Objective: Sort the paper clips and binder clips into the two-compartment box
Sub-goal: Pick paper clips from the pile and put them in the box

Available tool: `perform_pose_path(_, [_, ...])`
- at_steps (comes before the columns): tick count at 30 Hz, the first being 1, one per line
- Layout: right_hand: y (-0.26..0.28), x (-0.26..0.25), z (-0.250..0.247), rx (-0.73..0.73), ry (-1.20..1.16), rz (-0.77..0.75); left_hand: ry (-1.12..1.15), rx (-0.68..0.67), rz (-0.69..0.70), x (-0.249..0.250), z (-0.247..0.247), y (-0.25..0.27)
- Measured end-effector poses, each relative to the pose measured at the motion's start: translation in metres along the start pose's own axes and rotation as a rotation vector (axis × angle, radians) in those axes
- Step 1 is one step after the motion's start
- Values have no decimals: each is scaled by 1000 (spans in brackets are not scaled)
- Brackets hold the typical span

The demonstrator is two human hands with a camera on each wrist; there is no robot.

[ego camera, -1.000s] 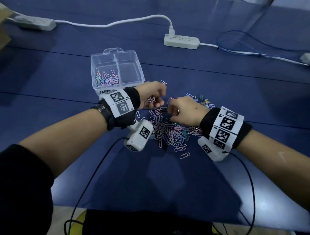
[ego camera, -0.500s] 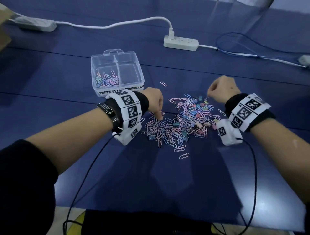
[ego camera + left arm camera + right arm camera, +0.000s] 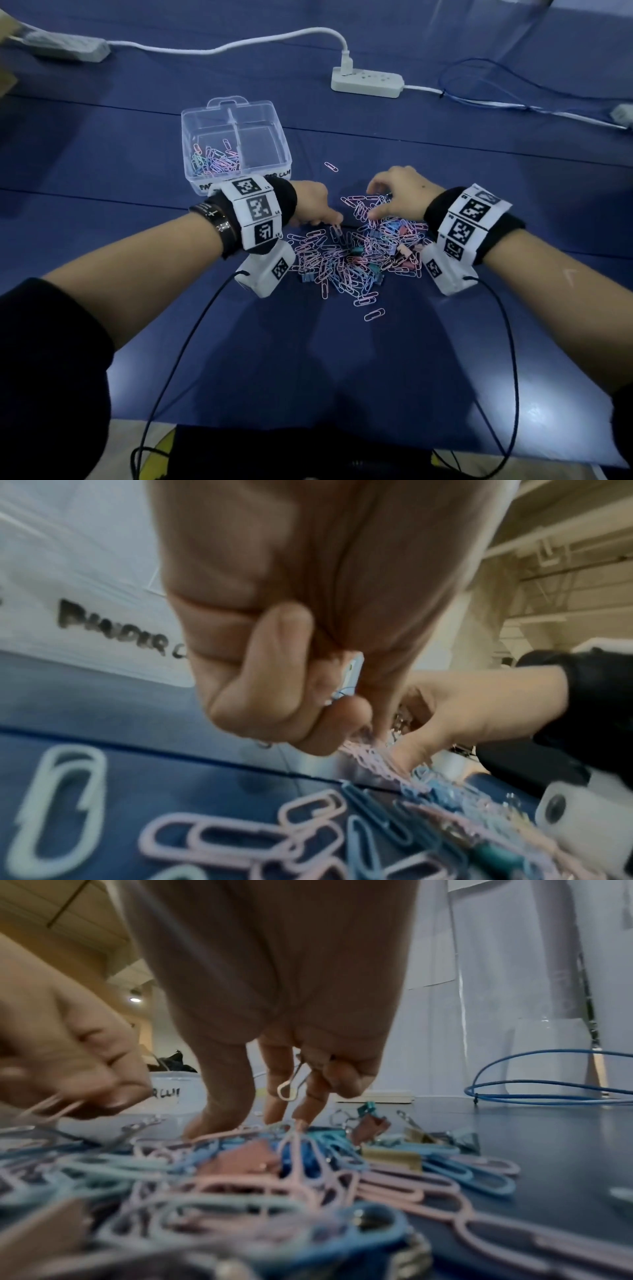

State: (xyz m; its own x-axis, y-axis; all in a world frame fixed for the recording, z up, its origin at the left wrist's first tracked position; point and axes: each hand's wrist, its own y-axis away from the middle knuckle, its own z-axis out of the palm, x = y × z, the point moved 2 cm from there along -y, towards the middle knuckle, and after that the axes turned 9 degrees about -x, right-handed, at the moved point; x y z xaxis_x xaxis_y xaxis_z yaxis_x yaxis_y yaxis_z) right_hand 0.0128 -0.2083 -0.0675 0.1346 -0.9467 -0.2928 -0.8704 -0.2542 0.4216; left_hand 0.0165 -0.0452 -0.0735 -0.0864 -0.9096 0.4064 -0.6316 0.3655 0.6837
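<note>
our clear plastic two-compartment box (image 3: 236, 144) sits on the dark blue table (image 3: 342, 377) beyond our left wrist, with pastel paper clips (image 3: 214, 161) heaped in its left compartment and nothing visible in its right one. our left hand (image 3: 313, 207) curls its fingers round a few small clips (image 3: 352, 674) at the near-left edge of the mixed pile of paper clips and binder clips (image 3: 356, 257). our right hand (image 3: 399, 193), half a second ago lifted off to the right, now reaches down into the pile's far side with a silver-handled binder clip (image 3: 291, 1085) tucked in its curled fingers.
</note>
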Motion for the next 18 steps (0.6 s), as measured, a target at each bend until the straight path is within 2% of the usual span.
perform_pose_path(2, [-1, -5, 3, 2, -30, -30, 297, 19, 37, 1, -1, -1])
perform_pose_path(7, [5, -22, 13, -50, -15, -115, 914, 165, 141, 2, -9, 2])
perform_pose_path(9, [9, -26, 17, -70, 1, -151, 1110, 144, 155, 0, -9, 4])
perform_pose_path(13, [13, -29, 27, -97, 4, -151, 1195, 91, 138, -5, -7, 7])
perform_pose_path(18, [18, -23, 23, -21, -75, -151, 1043, 111, 158, -3, -7, 2])
